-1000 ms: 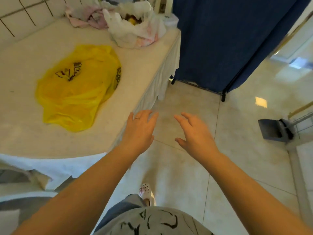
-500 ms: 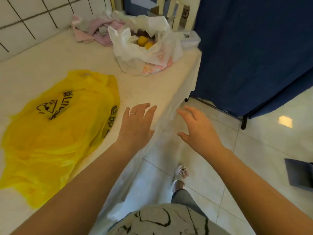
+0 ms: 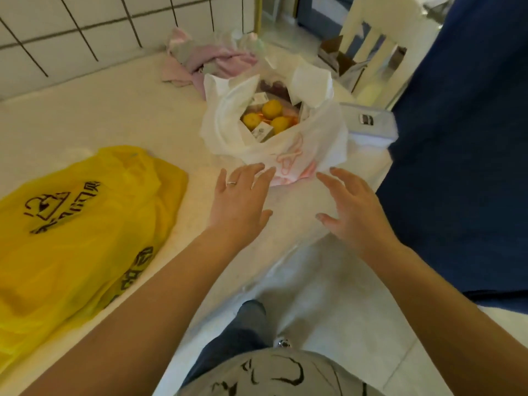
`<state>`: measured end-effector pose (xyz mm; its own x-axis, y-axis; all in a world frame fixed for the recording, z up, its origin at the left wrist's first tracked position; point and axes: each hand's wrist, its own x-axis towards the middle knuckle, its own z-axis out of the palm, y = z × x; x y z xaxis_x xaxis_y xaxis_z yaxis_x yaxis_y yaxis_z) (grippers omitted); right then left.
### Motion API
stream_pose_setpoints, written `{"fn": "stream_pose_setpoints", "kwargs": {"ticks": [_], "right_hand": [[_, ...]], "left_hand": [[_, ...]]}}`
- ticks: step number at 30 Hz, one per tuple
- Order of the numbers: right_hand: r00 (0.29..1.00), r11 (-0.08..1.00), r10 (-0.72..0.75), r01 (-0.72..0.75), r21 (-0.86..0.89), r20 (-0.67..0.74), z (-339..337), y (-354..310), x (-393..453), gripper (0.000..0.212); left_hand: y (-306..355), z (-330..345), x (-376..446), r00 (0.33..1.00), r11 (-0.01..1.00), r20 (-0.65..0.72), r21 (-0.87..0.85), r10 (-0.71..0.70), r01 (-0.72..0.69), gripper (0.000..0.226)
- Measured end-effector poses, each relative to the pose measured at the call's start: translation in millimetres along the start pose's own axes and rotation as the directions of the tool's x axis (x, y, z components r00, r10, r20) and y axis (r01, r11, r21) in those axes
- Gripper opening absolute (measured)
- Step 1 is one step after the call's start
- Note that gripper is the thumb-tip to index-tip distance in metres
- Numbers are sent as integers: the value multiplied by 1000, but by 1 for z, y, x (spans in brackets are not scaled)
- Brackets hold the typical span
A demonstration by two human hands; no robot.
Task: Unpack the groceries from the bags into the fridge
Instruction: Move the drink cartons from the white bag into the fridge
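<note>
- Both arms stretch forward from the bottom of the view, bare forearms angled toward each other over the near corner of the table [image 3: 120,110].
- The left hand [image 3: 238,201] is palm down, fingers straight and slightly spread, holding nothing. A ring [image 3: 231,182] sits on one finger. Its fingertips lie just at the near edge of the white bag [image 3: 285,150]; whether they touch it I cannot tell.
- The right hand [image 3: 354,210] is turned with the thumb low and the palm facing left, fingers extended and loosely fanned, holding nothing. Its fingertips are just beside the bag's lower right corner.
- The white bag stands open on the table between and just beyond the two hands, with three yellow fruits [image 3: 270,115] and small boxes [image 3: 261,132] visible inside.
- A yellow bag [image 3: 74,224] lies flat on the table to the left of the left forearm.
- Crumpled pink cloth [image 3: 205,61] lies behind the white bag near the tiled wall [image 3: 85,27].
- A pale flat box [image 3: 371,127] sits at the table's right edge, beside a dark blue curtain [image 3: 463,138].
</note>
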<state>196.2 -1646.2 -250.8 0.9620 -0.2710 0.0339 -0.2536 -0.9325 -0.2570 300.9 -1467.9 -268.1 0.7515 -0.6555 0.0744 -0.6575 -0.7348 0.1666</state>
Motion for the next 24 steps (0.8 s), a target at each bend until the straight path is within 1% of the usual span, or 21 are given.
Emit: {"fn": "stream_pose_setpoints", "kwargs": {"ticks": [2,5,10,13,15,17,21,24], "right_hand": [[999,999,-32,33,-20,18,-1,8,32,71],[998,998,-63,63,-24,19,-1,18,82,72],[991,994,-109,108,14,78,-5,27,145,72],[984,986,-167,166,9,67,-1,28,182,70],[977,979,-202,200,40,71,6,28,206,70],[966,969,-245,242,51,79,13,26,227,70],[942,942,-332,327,78,50,24,28,283,66],[924,926,-376,372,69,70,30,32,327,63]], "left_hand": [[-13,1,19,997,997,-2,-11,-78,78,75],[-32,5,55,990,992,-59,-26,-126,125,70],[-46,9,107,985,990,-131,-100,-113,100,65],[-54,14,132,985,985,-149,-165,-82,57,63],[-59,15,149,990,982,-134,-187,-52,26,62],[-61,15,164,995,975,-91,-224,-35,14,61],[-62,15,200,1000,966,-8,-259,-30,27,59],[-64,23,229,999,967,41,-253,-31,40,52]]}}
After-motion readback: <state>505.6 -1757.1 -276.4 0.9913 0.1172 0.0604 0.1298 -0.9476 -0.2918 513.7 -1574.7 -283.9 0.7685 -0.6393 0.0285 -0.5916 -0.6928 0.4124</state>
